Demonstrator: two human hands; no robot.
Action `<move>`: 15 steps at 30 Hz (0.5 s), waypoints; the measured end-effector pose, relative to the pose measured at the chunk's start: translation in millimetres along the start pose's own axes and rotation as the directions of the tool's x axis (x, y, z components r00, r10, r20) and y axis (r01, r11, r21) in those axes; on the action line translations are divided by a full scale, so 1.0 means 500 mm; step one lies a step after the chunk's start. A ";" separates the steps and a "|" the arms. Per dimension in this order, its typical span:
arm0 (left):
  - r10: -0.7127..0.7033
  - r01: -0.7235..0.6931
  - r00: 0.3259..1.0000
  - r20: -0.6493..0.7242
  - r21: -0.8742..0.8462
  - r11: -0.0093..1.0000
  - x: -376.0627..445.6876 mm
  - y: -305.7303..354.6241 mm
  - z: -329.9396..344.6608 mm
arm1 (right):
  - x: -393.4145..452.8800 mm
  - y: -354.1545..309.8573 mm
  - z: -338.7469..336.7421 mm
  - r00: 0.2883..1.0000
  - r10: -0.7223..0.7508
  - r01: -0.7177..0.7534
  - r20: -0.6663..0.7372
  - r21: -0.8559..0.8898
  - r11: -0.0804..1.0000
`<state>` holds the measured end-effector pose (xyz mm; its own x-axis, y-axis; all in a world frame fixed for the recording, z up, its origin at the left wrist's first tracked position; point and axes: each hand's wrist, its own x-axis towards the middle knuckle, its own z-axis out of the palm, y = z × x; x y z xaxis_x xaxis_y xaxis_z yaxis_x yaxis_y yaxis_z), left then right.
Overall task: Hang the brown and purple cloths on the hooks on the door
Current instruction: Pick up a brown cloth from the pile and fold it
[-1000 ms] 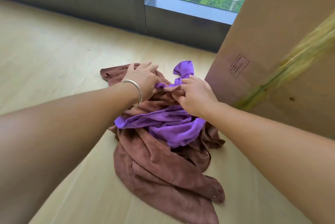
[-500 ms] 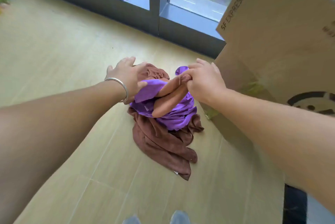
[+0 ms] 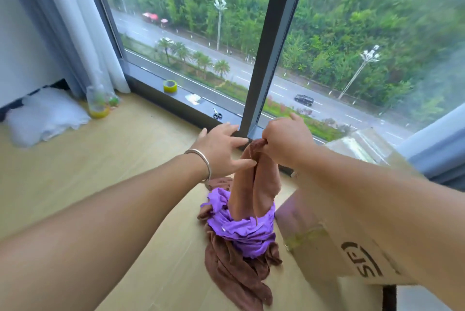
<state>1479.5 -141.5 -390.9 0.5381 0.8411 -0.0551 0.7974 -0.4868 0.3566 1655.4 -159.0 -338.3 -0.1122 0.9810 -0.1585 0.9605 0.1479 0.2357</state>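
While the right hand [image 3: 286, 143] is pinching a bunched end of the brown cloth [image 3: 254, 185] between curled fingers and thumb, that cloth is hanging down from the grip in two long folds. Its lower part is lying in a heap on the wooden floor [image 3: 100, 159], trailing toward the camera. The purple cloth [image 3: 241, 230] is sitting bunched around the hanging brown folds low down, draped over the brown heap. The left hand [image 3: 221, 152] is hovering just beside the raised brown cloth with its fingers spread and straight; its thumb tip is touching or nearly touching the fold, and I cannot tell which. A silver bangle [image 3: 201, 159] is circling the left wrist.

A cardboard box [image 3: 327, 247] with black printed lettering is standing just to the right of the cloths, partly hidden behind the right forearm. Behind the hands a dark window frame [image 3: 266, 44] is rising from the sill [image 3: 156, 79], where a yellow tape roll [image 3: 170, 86] and scissors [image 3: 217, 114] are lying. A pale curtain [image 3: 75, 28] is hanging at the left, with a clear bottle [image 3: 97, 101] and crumpled white plastic [image 3: 45, 114] on the floor beneath it. No door or hooks are showing in this view.
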 end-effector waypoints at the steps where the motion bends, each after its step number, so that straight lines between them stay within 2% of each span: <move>1: 0.023 -0.023 0.999 -0.046 0.003 1.000 -0.014 0.001 -0.038 | -0.003 -0.008 -0.038 1.000 -0.018 0.017 -0.025 -0.034 0.999; 4: 0.092 -0.080 0.984 -0.149 0.083 0.993 -0.055 -0.009 -0.140 | -0.016 -0.044 -0.131 0.992 -0.063 0.059 -0.110 -0.041 0.997; 7: 0.127 -0.102 0.973 -0.191 0.135 0.986 -0.100 -0.025 -0.219 | -0.029 -0.096 -0.193 0.984 -0.095 0.092 -0.149 -0.029 0.995; 12: 0.128 -0.110 0.965 -0.227 0.088 0.990 -0.206 -0.060 -0.309 | -0.053 -0.205 -0.269 0.970 -0.170 0.168 -0.175 -0.027 0.985; 15: 0.054 -0.048 0.969 -0.243 0.032 0.998 -0.279 -0.080 -0.354 | -0.063 -0.275 -0.302 0.963 -0.190 0.194 -0.193 0.002 0.981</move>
<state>1324.2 -197.9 -232.4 0.4982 0.8455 0.1924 0.7789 -0.5338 0.3291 1488.4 -191.2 -221.0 -0.3397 0.9404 -0.0122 0.9210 0.3353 0.1983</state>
